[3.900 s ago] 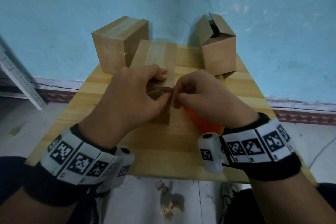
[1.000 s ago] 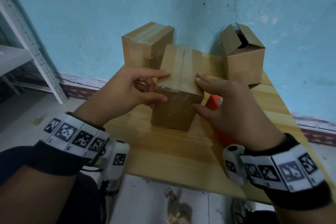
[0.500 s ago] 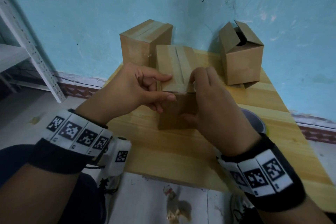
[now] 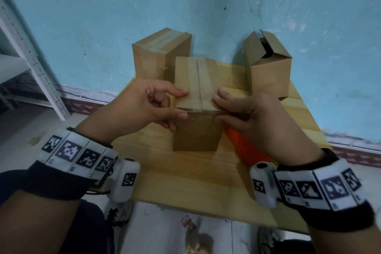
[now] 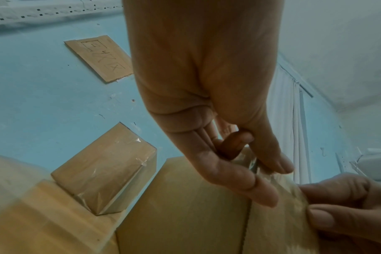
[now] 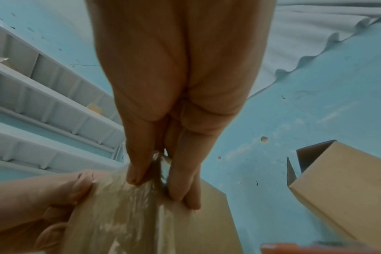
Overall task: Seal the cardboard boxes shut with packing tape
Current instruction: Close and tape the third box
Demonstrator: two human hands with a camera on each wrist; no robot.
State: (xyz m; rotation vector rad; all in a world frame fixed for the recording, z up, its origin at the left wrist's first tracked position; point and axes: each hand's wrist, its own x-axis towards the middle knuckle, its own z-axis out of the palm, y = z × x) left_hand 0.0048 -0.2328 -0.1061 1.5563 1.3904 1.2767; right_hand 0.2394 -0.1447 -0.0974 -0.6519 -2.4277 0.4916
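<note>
The middle cardboard box [image 4: 195, 136] stands upright on the wooden table [image 4: 185, 181], with clear packing tape [image 4: 199, 82] running along its top seam and over the near edge. My left hand [image 4: 184, 103] pinches the near top edge at the left, index finger on top and thumb on the front face. My right hand [image 4: 216, 108] pinches the same edge at the right corner. In the left wrist view my left hand [image 5: 268, 182] holds the taped box [image 5: 185, 214]. The right wrist view has my right hand [image 6: 157, 182] pressing glossy tape [image 6: 124, 206] onto the edge.
A taped, closed box [image 4: 160, 55] stands at the back left against the blue wall. At the back right is a box [image 4: 268, 66] with open flaps. An orange tape dispenser [image 4: 245, 146] lies under my right wrist. White metal shelving [image 4: 31, 57] stands on the left.
My right hand slid from the middle of the box's near edge out to its right corner, uncovering the orange dispenser. The left hand keeps its pinch at the left of the edge.
</note>
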